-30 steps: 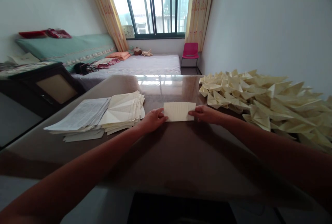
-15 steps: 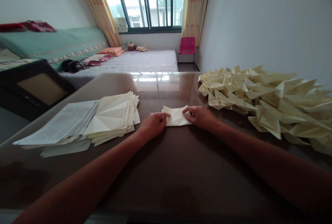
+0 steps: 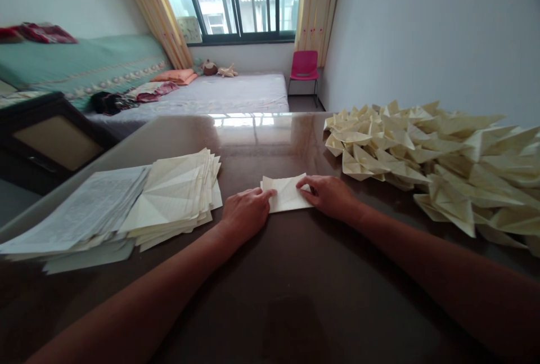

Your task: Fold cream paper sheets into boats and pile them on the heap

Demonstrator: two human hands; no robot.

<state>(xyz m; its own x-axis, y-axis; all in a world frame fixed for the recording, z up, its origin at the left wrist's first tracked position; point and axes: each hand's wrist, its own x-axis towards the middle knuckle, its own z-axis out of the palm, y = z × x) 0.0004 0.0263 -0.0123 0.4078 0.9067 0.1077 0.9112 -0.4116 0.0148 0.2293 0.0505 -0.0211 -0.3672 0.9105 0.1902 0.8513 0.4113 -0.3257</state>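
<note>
Left hand point(image 3: 246, 210) rests low at the left end of a folded paper point(image 3: 288, 192), fingers drawn in close, one fingertip on top; whether it pinches the layers or only presses them I cannot tell. Opposite, the right hand point(image 3: 331, 192) sets forefinger and thumb a little apart on the right end, and a pinch there is equally hard to make out. Between them the folded paper lies on the glossy brown table point(image 3: 270, 291), its far edge curling up. That springy edge looks like the weak point: uneven pressure from the two hands could let the layers slide askew and set a crease off line. Too hard a pull outward might tear it along a fold, and the smooth tabletop could let it skid. Farther left, the stack of creased cream paper point(image 3: 172, 184) overlaps greyish sheets point(image 3: 84, 206); their ragged edges could fan out if the left forearm point(image 3: 169, 285) swung wide. Over on the right, a careless right forearm point(image 3: 422, 254) could crush or scatter the heaped pointed paper shapes point(image 3: 405, 142).
</note>
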